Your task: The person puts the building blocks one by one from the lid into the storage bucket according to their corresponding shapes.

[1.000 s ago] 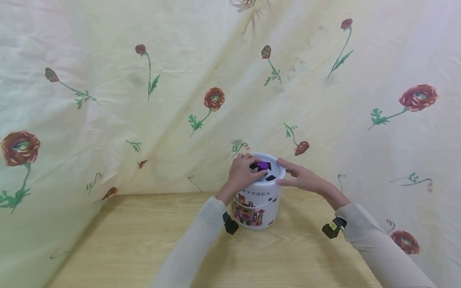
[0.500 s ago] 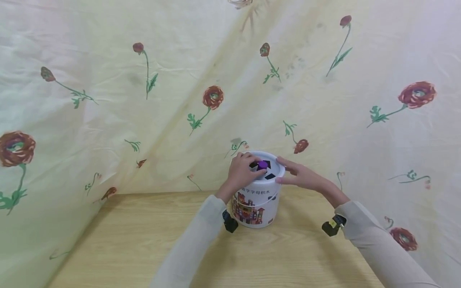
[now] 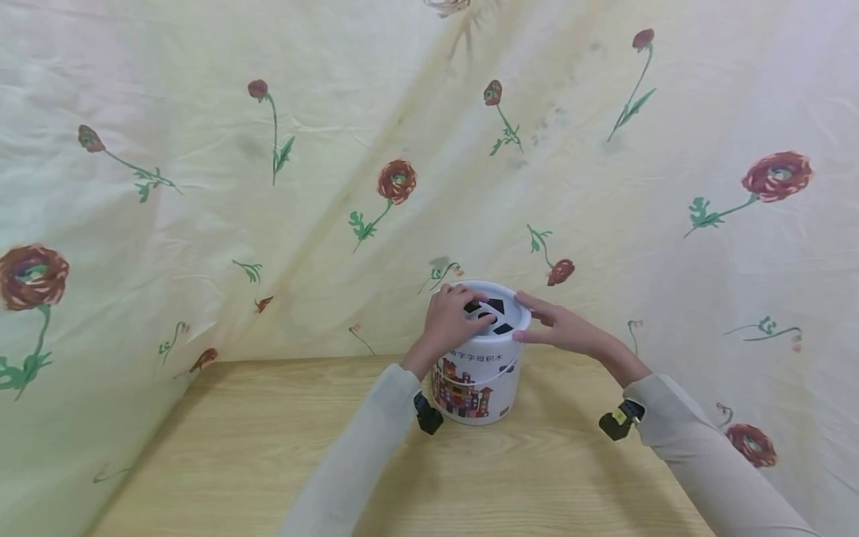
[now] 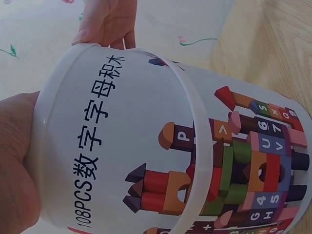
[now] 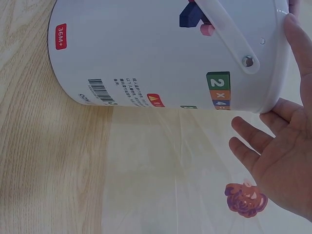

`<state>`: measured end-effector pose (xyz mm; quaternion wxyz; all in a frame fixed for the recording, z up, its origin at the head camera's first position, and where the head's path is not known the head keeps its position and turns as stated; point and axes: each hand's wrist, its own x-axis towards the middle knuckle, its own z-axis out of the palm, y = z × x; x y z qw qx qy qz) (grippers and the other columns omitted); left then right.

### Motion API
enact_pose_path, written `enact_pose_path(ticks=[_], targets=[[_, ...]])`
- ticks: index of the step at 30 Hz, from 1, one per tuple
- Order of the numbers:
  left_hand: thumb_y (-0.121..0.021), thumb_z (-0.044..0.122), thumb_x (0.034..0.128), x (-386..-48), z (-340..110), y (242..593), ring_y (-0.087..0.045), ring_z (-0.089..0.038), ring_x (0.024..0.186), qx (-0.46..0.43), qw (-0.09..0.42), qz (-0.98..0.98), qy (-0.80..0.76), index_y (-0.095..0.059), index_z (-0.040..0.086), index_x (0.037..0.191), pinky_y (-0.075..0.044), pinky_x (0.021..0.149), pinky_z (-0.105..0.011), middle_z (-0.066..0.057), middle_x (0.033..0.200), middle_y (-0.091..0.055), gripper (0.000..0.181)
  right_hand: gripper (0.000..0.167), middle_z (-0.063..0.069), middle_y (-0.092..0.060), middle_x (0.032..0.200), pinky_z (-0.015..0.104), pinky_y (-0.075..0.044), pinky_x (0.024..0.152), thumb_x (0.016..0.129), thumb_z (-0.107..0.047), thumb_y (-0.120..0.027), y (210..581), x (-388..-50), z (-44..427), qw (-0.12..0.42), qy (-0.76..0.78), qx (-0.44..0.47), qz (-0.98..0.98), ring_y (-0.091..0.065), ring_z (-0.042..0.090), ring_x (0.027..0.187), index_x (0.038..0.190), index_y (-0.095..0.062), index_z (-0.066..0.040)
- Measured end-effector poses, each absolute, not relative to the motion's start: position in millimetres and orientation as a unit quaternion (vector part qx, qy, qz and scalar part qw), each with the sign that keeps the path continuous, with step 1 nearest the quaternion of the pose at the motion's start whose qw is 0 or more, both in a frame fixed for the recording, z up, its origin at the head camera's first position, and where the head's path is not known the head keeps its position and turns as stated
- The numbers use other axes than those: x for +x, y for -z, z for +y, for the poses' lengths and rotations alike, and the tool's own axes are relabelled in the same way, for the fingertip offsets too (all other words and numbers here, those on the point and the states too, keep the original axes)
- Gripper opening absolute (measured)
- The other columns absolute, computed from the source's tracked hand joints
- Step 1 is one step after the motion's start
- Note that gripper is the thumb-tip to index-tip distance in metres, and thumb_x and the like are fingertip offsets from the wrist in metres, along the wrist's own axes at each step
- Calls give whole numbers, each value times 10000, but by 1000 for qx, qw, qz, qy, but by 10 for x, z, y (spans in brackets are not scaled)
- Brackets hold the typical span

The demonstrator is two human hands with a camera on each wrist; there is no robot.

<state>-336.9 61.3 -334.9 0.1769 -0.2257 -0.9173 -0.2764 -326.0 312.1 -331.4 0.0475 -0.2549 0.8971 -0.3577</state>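
Note:
A white bucket (image 3: 473,403) with a castle of coloured blocks printed on it stands on the wooden table. Its white lid (image 3: 514,316) has several dark cut-out holes (image 3: 502,328). My left hand (image 3: 446,321) rests over the lid's left side, thumb and fingers bent loosely apart above the holes, with nothing visible between them. On the other side my right hand (image 3: 567,330) touches the rim, thumb in front and forefinger behind, both fairly straight. In the right wrist view, the lower fingers (image 5: 251,139) of that hand hang loose, apart from the bucket wall.
A thin white carrying handle (image 4: 202,146) hangs down the bucket's front. Behind the table (image 3: 268,447) hangs a pale cloth (image 3: 322,186) printed with red flowers, close to the bucket. Each wrist wears a small black camera (image 3: 427,415).
The purple block between my left thumb and fingers at the lid is gone from sight, and a dark hole shows there. Both hands have stayed nearly in place.

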Motion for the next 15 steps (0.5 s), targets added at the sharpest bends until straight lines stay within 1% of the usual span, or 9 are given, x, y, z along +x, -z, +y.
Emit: enact_pose_path(ticks=[6, 10, 15], targets=[[-734, 421, 925, -3361, 580, 3380, -498, -174, 1124, -219, 183, -909, 303, -717, 237, 1233, -434, 1006, -384, 28, 1267, -670, 359, 839, 172, -184, 1698, 730, -206, 1157, 981, -368, -667, 3323, -3270, 3110, 47, 352, -259, 898, -229, 495, 1520, 1633, -199, -122], [-724, 400, 934, -3349, 543, 3399, -506, -177, 1123, -220, 193, -901, 321, -727, 219, 1208, -432, 1005, -380, 20, 1243, -677, 329, 836, 176, -192, 1695, 727, -196, 1162, 982, -370, -665, 3318, -3270, 3114, 46, 348, -260, 899, -219, 489, 1525, 1631, -204, -115], [-707, 398, 938, -3357, 474, 3435, -515, -196, 1134, -220, 221, -895, 319, -739, 213, 1166, -420, 1047, -416, 10, 1210, -670, 295, 843, 186, -193, 1692, 734, -191, 1161, 980, -379, -665, 3282, -3256, 3116, 45, 341, -257, 903, -199, 484, 1532, 1628, -206, -99]])
